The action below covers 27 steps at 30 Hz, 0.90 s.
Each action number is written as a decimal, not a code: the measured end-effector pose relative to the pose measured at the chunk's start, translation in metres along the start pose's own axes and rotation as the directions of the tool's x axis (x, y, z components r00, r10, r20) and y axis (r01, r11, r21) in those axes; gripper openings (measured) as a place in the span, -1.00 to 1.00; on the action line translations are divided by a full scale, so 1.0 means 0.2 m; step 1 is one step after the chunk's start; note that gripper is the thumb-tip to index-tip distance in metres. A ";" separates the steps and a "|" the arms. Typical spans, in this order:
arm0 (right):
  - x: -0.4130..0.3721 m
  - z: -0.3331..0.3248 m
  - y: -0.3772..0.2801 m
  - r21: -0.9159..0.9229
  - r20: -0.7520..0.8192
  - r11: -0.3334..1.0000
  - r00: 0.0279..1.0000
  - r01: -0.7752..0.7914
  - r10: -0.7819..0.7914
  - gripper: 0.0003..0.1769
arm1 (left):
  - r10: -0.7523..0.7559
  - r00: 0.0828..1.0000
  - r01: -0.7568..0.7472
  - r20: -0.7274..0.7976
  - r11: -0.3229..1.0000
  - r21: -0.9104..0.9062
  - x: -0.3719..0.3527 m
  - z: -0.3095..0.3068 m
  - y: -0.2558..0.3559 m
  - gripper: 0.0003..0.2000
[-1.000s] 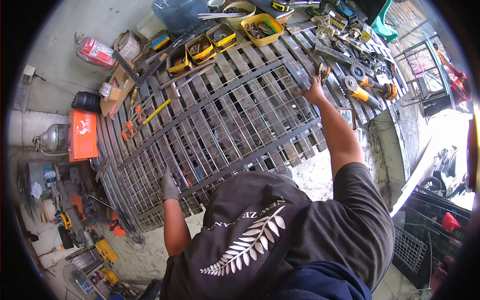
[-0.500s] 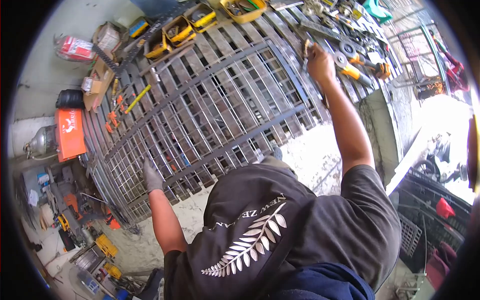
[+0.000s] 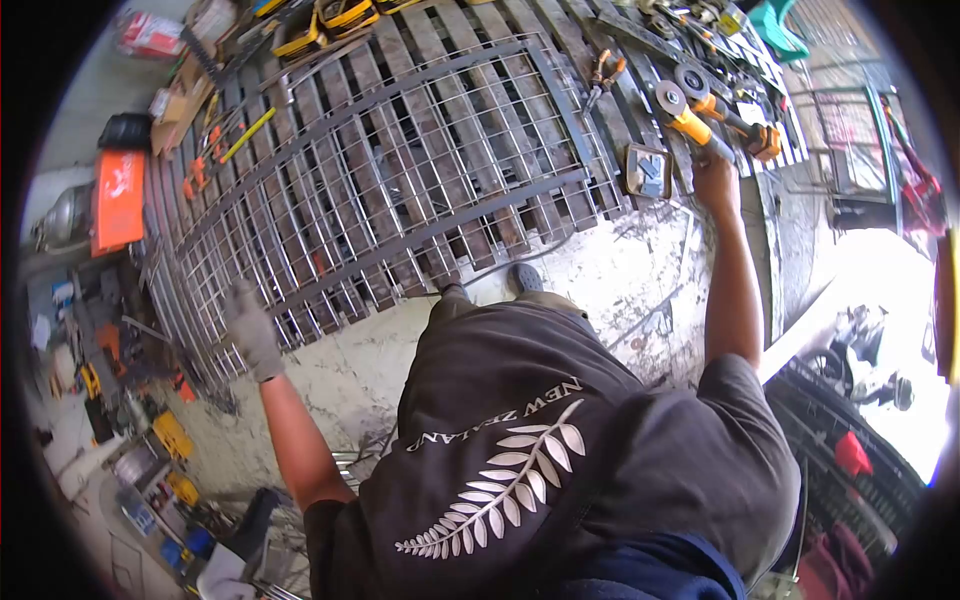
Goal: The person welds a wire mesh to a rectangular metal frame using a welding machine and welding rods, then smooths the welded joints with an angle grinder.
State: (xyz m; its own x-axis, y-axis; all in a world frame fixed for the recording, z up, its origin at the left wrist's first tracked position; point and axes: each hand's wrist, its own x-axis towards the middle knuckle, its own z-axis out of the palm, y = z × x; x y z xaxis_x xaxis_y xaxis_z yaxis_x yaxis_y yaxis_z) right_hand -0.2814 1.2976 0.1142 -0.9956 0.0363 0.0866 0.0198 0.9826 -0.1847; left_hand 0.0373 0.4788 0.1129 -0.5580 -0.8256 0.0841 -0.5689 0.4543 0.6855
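At the right of the slatted metal worktable [image 3: 350,130], my bare right hand [image 3: 716,182] is closed around the rear end of a yellow angle grinder [image 3: 688,122]. A second angle grinder [image 3: 735,118] lies beside it. Pliers with orange-and-black handles [image 3: 604,76] rest on the slats to the left of the grinders. My left hand [image 3: 252,335], in a grey glove, is over the near left part of a framed wire mesh panel [image 3: 400,150], fingers stretched out and holding nothing. The panel lies flat across the slats.
A small square tray [image 3: 648,172] sits at the table's near right edge. Orange clamps [image 3: 205,165] and a yellow strip [image 3: 247,135] lie left of the panel. Yellow bins [image 3: 345,14] stand at the back. Assorted tools fill the far right corner.
My right hand has let go of the pliers and moved right and nearer, onto the grinder. My left hand has shifted left along the panel. The view has tilted, showing more of the floor.
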 end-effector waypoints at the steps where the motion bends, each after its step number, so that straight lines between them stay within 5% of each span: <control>1: -0.06 -0.02 -0.05 0.022 0.016 1.000 1.000 0.020 -0.020 -0.72 | 0.039 0.999 -0.040 0.013 0.994 0.098 -0.20 0.02 0.07 -0.49; 5: -0.29 0.21 0.00 -0.028 0.487 0.995 0.870 0.100 -0.074 -0.60 | 0.409 0.875 -0.476 0.258 0.823 0.310 -1.00 0.15 0.04 -0.63; 7: -0.49 0.48 0.14 -0.085 0.700 0.969 0.706 0.230 -0.106 -0.41 | 0.375 0.826 -0.528 0.421 0.776 0.346 -1.42 0.23 -0.17 -0.58; 8: -0.58 0.62 0.19 -0.061 0.861 0.963 0.502 0.263 -0.083 -0.35 | 0.320 0.821 -0.504 0.473 0.796 0.335 -1.65 0.25 -0.30 -0.61; 9: -0.69 0.65 0.22 -0.040 0.956 0.996 0.293 0.076 0.016 -0.37 | 0.264 0.810 -0.477 0.523 0.815 0.329 -1.88 0.27 -0.43 -0.64; 10: -0.81 0.88 0.37 -0.111 0.993 0.985 0.058 0.133 0.104 -0.31 | 0.153 0.797 -0.415 0.584 0.841 0.347 -2.09 0.24 -0.55 -0.64; 12: -1.05 1.08 0.70 -0.011 0.987 0.988 -0.157 0.154 0.036 -0.26 | -0.161 0.712 -0.223 0.683 0.871 0.438 -2.48 0.11 -0.77 -0.63; 13: -1.19 1.18 0.85 -0.298 0.954 0.928 -0.109 -0.225 0.280 -0.34 | -0.310 0.644 -0.126 0.700 0.859 0.496 -2.66 0.03 -0.87 -0.63; 14: -1.29 1.11 0.90 -0.305 0.934 0.853 0.042 -0.422 0.355 -0.45 | -0.441 0.565 -0.045 0.697 0.827 0.560 -2.80 -0.05 -0.93 -0.62; 15: -1.40 1.24 1.08 -0.282 0.934 0.902 0.122 -0.326 0.336 -0.55 | -0.508 0.525 0.002 0.683 0.803 0.596 -2.91 -0.13 -0.98 -0.60; 17: -1.42 1.02 0.96 -0.389 0.861 0.731 0.060 -0.560 0.504 -0.69 | -0.603 0.439 0.063 0.666 0.760 0.647 -3.09 -0.23 -1.12 -0.58; 19: -1.41 1.02 1.03 -0.218 0.966 0.743 -0.033 -0.632 0.256 -0.70 | -0.602 0.444 0.065 0.664 0.761 0.646 -3.13 -0.24 -1.21 -0.54; 21: -1.38 1.14 1.16 0.009 0.997 0.798 0.066 -0.602 0.038 -0.54 | -0.540 0.500 -0.003 0.678 0.781 0.624 -3.09 -0.19 -1.34 -0.50; 23: -1.29 1.03 1.04 0.056 0.964 0.868 0.253 -0.493 0.082 -0.42 | -0.437 0.584 -0.096 0.684 0.800 0.592 -3.01 -0.11 -1.47 -0.46; 25: -1.24 1.03 1.03 0.141 0.899 0.863 0.429 -0.485 0.094 -0.40 | -0.683 0.417 0.401 0.600 0.731 0.552 -2.72 -0.12 -1.01 -0.31; 27: -1.22 0.81 0.87 0.195 0.845 0.857 0.525 -0.477 0.099 -0.37 | -0.712 0.410 0.601 0.569 0.681 0.419 -2.59 -0.03 -0.99 -0.25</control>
State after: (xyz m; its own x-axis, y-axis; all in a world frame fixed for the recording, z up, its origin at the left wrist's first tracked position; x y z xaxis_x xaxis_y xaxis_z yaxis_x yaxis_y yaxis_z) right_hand -0.0494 1.4309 -0.0977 -0.5985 -0.0372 -0.8003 0.4736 0.7893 -0.3909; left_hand 0.4427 0.8152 -0.0628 -0.1679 -0.4719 -0.8655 -0.9756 -0.0462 0.2144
